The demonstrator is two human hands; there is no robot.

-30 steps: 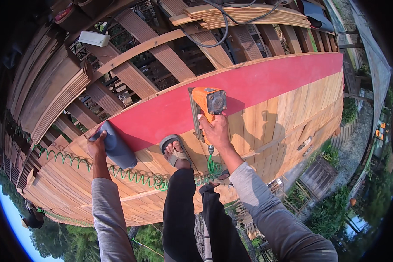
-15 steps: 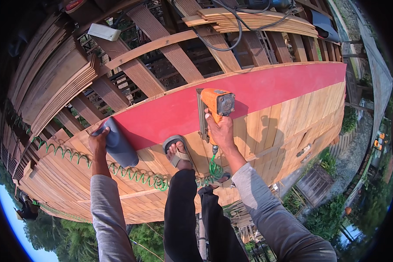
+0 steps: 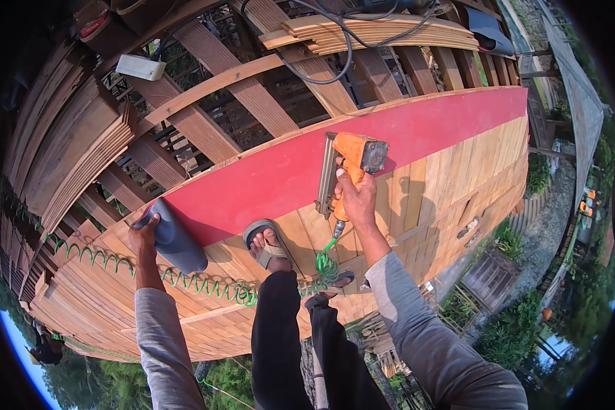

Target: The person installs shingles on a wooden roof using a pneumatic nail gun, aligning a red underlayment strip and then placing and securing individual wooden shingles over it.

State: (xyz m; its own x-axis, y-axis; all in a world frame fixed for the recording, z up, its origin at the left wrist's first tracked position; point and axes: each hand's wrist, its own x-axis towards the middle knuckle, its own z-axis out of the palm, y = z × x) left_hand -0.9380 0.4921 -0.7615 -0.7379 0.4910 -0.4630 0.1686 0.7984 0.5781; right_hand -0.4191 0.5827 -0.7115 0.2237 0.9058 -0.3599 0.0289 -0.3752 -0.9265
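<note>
Clasping the grey roll (image 3: 181,240) with left hand (image 3: 143,238) at left end of red strip (image 3: 266,195), probably against unrolling, and wrapping right hand (image 3: 357,200) around nail gun (image 3: 352,150) over strip.

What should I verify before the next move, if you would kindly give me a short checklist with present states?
1. Right hand around the handle of the orange air tool: ok.
2. Green coiled hose joined to the base of that handle: ok.
3. Left hand on the dark grey roll: ok, at its left edge.
4. Red strip lying flat beyond the roll: ok, no folds visible.
5. Hose well away from the feet: not ok, coils bunch close to the right sandal.
6. Air tool's nose touching the red strip: cannot tell from this overhead angle.
</note>
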